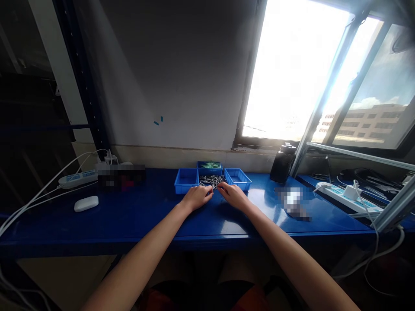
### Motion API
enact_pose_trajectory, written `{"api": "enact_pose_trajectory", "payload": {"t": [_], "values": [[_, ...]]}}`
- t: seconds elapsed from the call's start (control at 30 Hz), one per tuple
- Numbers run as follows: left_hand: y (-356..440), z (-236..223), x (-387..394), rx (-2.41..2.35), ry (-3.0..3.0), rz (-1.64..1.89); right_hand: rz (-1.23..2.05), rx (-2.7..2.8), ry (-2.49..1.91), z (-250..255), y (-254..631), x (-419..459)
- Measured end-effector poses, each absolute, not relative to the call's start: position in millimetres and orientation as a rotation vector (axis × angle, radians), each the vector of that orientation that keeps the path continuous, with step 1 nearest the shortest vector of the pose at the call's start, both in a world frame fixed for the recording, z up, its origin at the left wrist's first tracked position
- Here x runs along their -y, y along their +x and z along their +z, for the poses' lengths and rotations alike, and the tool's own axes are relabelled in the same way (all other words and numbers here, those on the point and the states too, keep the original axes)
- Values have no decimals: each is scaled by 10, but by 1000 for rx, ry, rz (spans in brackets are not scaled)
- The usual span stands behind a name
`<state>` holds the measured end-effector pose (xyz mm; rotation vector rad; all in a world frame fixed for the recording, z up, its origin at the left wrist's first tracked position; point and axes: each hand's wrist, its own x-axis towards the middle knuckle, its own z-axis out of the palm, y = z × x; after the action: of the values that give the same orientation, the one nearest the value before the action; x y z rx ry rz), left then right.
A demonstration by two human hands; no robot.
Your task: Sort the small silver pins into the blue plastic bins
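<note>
Forearms (145, 255) reach up from the bottom of the frame over the table (129, 220), whose near side leaves room to draw back. At centre, the left hand (196, 198) and right hand (233, 194) curl at the near edge of the metal pile (211, 178); whether either pinches a piece, I cannot tell. Much lies heaped and little shows in the left tray (186, 189) or right tray (244, 186), suggesting an early stage. Their walls limit sideways movement. Behind sits the back tray (209, 171).

The blue table (145, 222) bears blue bins (186, 188), metallic pieces (210, 179), a black bottle (282, 164) and a rounded white object (86, 204).
</note>
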<state>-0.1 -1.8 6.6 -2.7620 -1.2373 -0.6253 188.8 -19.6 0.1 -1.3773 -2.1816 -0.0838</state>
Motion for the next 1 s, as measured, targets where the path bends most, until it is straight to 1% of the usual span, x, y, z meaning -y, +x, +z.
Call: {"api": "enact_pose_trajectory", "payload": {"t": [0.1, 0.5, 0.83, 1.0], "values": [[-5, 61, 12, 1238, -2753, -630, -101, 2187, -1384, -8, 1894, 187], [32, 69, 38, 1279, -2778, -514, -25, 2250, -1156, 34, 1831, 260], [44, 51, 38, 1188, -2808, -495, -77, 2252, -1196, 20, 1836, 256], [26, 81, 55, 1239, -2772, -535, -88, 2242, -1261, 24, 1845, 244]]}}
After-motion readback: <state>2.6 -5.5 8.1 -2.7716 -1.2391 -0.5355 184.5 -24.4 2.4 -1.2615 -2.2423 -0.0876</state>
